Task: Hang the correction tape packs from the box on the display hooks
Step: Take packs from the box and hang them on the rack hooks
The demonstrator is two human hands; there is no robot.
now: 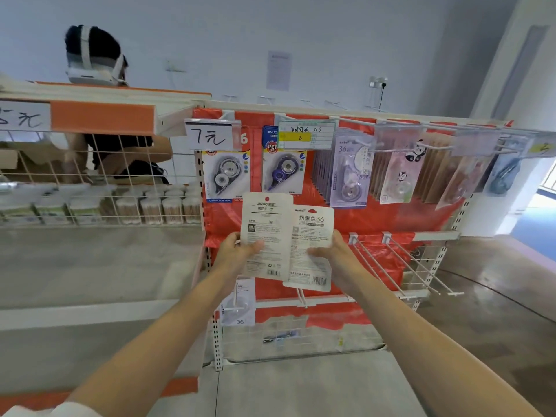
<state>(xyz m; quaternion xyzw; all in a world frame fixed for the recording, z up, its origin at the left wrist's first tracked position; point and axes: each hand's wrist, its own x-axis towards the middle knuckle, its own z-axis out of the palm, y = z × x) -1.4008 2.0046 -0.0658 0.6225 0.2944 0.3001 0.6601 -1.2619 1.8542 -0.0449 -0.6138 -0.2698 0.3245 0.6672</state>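
Observation:
Two correction tape packs are held up in front of the red display panel, printed white backs facing me. My left hand (pixel 237 249) grips the taller pack (pixel 264 224) at its lower left, thumb on the card. My right hand (pixel 334 254) grips the shorter pack (pixel 313 236) at its right edge; it partly overlaps the left one. Both hanging holes at the top are free of any hook. Above them, packs hang on the top row of hooks: a black tape (pixel 225 176), a purple tape (pixel 284 173) and a lilac row (pixel 349 173).
Bare white hooks (pixel 400 266) jut out at the lower right of the panel. One pack (pixel 239 308) hangs on a low hook beneath my hands. A wire basket shelf with cotton swabs (pixel 156 209) stands at the left. Another person (pixel 96 61) with a headset works behind that shelf.

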